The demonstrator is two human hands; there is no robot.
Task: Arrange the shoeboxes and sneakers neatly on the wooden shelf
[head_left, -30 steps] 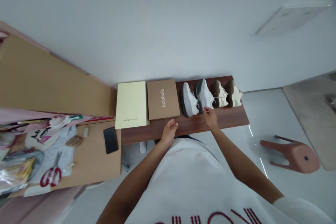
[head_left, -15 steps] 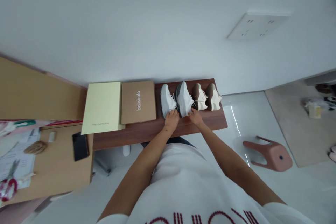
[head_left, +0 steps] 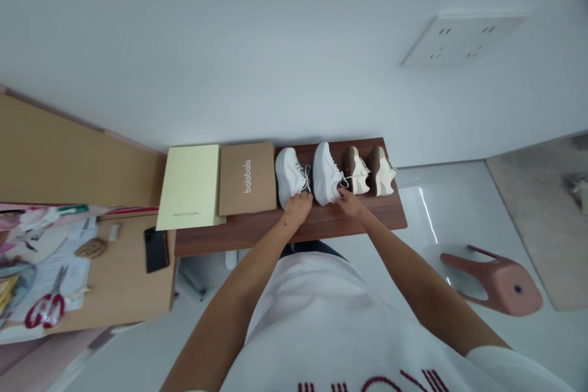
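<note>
Two white shoes are now under your hands on the brown wooden surface (head_left: 248,234), and both have just changed their pose. Your left hand (head_left: 297,208) has its grip closed on the near end of the left white shoe (head_left: 287,174); this shoe has come closer to the brown box (head_left: 248,187), so the strip of wood between them is almost gone. Your right hand (head_left: 351,203) holds the near end of the right white shoe (head_left: 324,174) with the fingertips, as it seems to me. The dark sides of both shoes, which showed a moment ago, are now turned out of view. I judge that this makes the pair more straight, with a narrow gap between the two shoes. On the other side, the left cream shoe (head_left: 359,179) and the right cream shoe (head_left: 384,177) stand without any hand on them.

Some things are hard to make out. Your fingers cover the near ends of the white shoes, so I cannot tell how firm is each grip. The laces between the right white shoe and the left cream shoe are too small to say if they touch. Your white shirt (head_left: 321,331) is cut by the lower edge of the view.
</note>
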